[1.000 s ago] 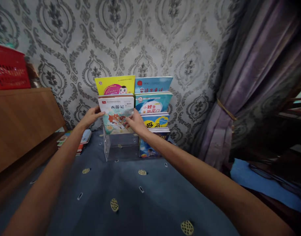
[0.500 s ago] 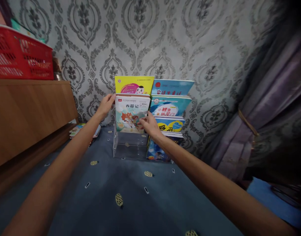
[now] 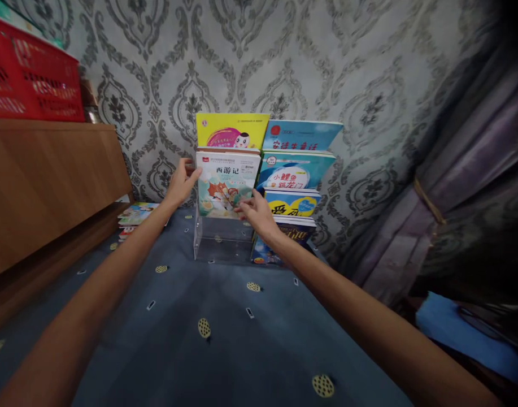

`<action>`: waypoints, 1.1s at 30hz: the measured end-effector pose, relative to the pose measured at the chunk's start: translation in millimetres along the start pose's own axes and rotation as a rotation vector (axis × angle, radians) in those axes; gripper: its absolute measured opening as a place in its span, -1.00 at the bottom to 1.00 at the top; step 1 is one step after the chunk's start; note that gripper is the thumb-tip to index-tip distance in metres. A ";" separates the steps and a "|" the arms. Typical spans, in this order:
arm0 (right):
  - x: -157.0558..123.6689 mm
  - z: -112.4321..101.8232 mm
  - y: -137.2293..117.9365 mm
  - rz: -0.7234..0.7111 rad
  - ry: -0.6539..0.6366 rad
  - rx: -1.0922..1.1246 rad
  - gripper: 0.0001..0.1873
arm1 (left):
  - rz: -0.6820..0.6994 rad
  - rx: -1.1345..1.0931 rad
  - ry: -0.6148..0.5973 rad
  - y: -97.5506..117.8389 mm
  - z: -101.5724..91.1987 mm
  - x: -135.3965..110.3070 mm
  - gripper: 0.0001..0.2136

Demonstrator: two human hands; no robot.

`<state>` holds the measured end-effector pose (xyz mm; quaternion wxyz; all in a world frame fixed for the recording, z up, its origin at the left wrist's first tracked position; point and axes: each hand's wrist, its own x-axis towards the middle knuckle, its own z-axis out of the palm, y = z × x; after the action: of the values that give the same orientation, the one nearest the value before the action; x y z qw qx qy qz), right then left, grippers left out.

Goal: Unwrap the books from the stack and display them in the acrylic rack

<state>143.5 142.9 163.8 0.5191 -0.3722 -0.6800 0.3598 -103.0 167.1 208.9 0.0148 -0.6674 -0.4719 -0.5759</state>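
Note:
A white and green picture book (image 3: 228, 183) with Chinese characters stands in the left column of a clear acrylic rack (image 3: 201, 240). At its upper left edge is my left hand (image 3: 183, 182), fingers apart, a fingertip at or very near the cover. My right hand (image 3: 259, 215) rests by the lower right of the same cover, fingers loosely spread and not gripping. Behind this book rises a yellow book (image 3: 252, 127). The right column holds a blue book (image 3: 303, 134), a teal book (image 3: 301, 169), a blue and yellow book (image 3: 292, 203) and a dark blue book (image 3: 267, 251).
A stack of books (image 3: 135, 215) lies left of the rack, beside a wooden cabinet (image 3: 59, 181) bearing a red basket (image 3: 38, 73). The blue patterned cloth (image 3: 165, 345) spreads in front. A tied purple curtain (image 3: 415, 226) hangs right, above a bright blue item (image 3: 466, 339).
My left hand has loosened from the book's upper left corner, fingers now apart. The right hand stays by the lower right cover. The camera view has shifted slightly, so the scene sits higher.

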 end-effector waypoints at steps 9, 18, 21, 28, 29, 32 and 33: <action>-107.8 23.4 71.2 0.146 -0.210 0.068 -0.44 | 0.302 0.555 -0.048 24.8 18.5 -83.1 -0.56; -182.5 19.3 124.3 0.209 -0.239 0.106 -0.70 | 0.382 0.762 -0.326 21.8 45.3 -124.5 -0.49; -188.5 13.3 120.7 0.152 -0.258 0.062 -0.72 | 0.335 0.760 -0.330 15.7 47.8 -148.3 -0.53; -187.0 8.9 113.0 0.054 -0.296 -0.110 -0.70 | 0.198 0.639 -0.246 -30.9 21.5 -219.2 -0.61; -187.0 8.7 112.5 0.044 -0.299 -0.126 -0.70 | 0.165 0.621 -0.205 -41.6 14.4 -222.6 -0.62; -186.9 7.8 110.3 0.024 -0.315 -0.153 -0.70 | 0.004 0.631 -0.070 -73.6 -7.1 -215.0 -0.61; -186.8 7.4 109.3 0.020 -0.320 -0.160 -0.70 | -0.053 0.661 -0.055 -83.2 -13.6 -207.1 -0.60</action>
<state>185.2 28.5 -15.3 0.3694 -0.3571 -0.7767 0.3643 -144.6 78.6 7.8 0.2027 -0.6293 -0.6508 -0.3734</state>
